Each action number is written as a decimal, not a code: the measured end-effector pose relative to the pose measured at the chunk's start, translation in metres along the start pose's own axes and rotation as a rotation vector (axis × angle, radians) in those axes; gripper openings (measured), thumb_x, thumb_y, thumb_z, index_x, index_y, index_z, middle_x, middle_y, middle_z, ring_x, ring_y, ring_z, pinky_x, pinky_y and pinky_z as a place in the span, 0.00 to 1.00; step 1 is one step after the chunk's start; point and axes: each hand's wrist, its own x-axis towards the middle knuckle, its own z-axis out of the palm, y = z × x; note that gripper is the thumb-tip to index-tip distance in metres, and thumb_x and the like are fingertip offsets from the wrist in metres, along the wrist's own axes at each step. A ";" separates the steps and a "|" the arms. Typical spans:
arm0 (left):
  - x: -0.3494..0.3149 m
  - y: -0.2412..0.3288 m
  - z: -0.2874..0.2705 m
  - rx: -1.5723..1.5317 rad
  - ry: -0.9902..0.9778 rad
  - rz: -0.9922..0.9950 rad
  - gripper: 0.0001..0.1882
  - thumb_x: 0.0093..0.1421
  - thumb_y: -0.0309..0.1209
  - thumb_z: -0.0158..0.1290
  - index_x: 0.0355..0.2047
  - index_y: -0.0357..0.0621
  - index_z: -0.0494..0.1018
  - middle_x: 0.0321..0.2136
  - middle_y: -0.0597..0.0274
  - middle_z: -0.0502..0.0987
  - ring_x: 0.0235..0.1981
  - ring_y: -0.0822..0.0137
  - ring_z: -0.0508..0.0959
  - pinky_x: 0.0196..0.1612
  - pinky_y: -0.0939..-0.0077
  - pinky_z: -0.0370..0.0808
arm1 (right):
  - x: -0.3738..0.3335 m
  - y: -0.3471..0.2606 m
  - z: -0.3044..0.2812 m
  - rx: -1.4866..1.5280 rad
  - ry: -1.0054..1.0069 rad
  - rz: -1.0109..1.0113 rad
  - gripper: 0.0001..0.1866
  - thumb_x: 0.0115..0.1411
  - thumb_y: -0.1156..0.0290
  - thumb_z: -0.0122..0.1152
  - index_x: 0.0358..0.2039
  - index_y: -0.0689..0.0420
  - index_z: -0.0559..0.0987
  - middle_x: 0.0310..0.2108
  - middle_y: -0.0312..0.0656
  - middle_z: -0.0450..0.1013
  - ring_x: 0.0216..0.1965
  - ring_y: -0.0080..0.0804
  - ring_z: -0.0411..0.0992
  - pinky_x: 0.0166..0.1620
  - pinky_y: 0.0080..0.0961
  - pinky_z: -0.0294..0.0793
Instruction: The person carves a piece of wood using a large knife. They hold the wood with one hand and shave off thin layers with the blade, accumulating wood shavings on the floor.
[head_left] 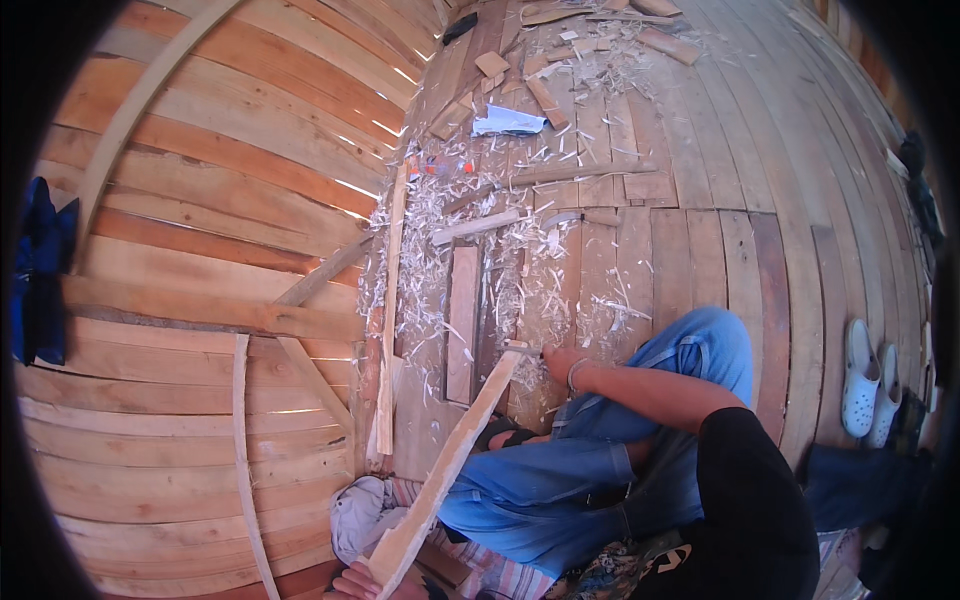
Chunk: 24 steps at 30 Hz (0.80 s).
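A long, pale wooden strip (447,470) slants across my lap, with one edge rough and uneven. My left hand (360,582) is closed around its near end at the bottom of the view. At the strip's far end, my right hand (563,367) is closed on a knife (524,349), whose narrow blade lies across the wood. The handle is mostly hidden in my fingers. Curled shavings (530,378) lie on the floor just beside the blade.
A shallow wooden trough or framed board (462,325) lies ahead amid many shavings. Beyond it are a curved-blade tool (578,218), loose sticks (480,226), a light-blue sheet (508,121) and wood offcuts (545,102). A plank wall (200,260) rises at left; pale clogs (860,380) stand at right.
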 end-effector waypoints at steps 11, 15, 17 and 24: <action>0.009 -0.001 -0.011 -0.021 -0.040 0.010 0.07 0.51 0.34 0.45 0.22 0.47 0.62 0.14 0.64 0.63 0.13 0.71 0.63 0.21 0.77 0.60 | -0.011 -0.044 -0.018 0.003 -0.081 -0.131 0.13 0.59 0.68 0.42 0.39 0.63 0.68 0.31 0.56 0.75 0.35 0.52 0.74 0.38 0.45 0.73; 0.006 -0.006 -0.005 -0.015 -0.024 -0.022 0.07 0.52 0.35 0.45 0.22 0.47 0.62 0.14 0.64 0.62 0.13 0.71 0.63 0.21 0.77 0.60 | 0.006 0.010 0.017 -0.008 0.030 0.035 0.13 0.60 0.66 0.41 0.37 0.63 0.68 0.28 0.56 0.74 0.33 0.54 0.74 0.36 0.47 0.72; 0.009 -0.004 -0.005 0.006 -0.007 0.004 0.07 0.52 0.35 0.45 0.22 0.47 0.62 0.13 0.65 0.62 0.13 0.72 0.62 0.21 0.77 0.60 | 0.002 -0.018 0.003 -0.062 -0.051 -0.042 0.13 0.61 0.66 0.41 0.36 0.64 0.69 0.27 0.55 0.74 0.33 0.53 0.74 0.36 0.47 0.72; 0.012 -0.002 -0.005 0.019 0.037 0.012 0.08 0.51 0.35 0.44 0.19 0.49 0.59 0.11 0.67 0.59 0.12 0.73 0.61 0.21 0.78 0.59 | -0.007 -0.037 -0.015 -0.104 -0.074 -0.091 0.14 0.58 0.65 0.46 0.37 0.63 0.70 0.31 0.56 0.74 0.34 0.52 0.75 0.37 0.44 0.74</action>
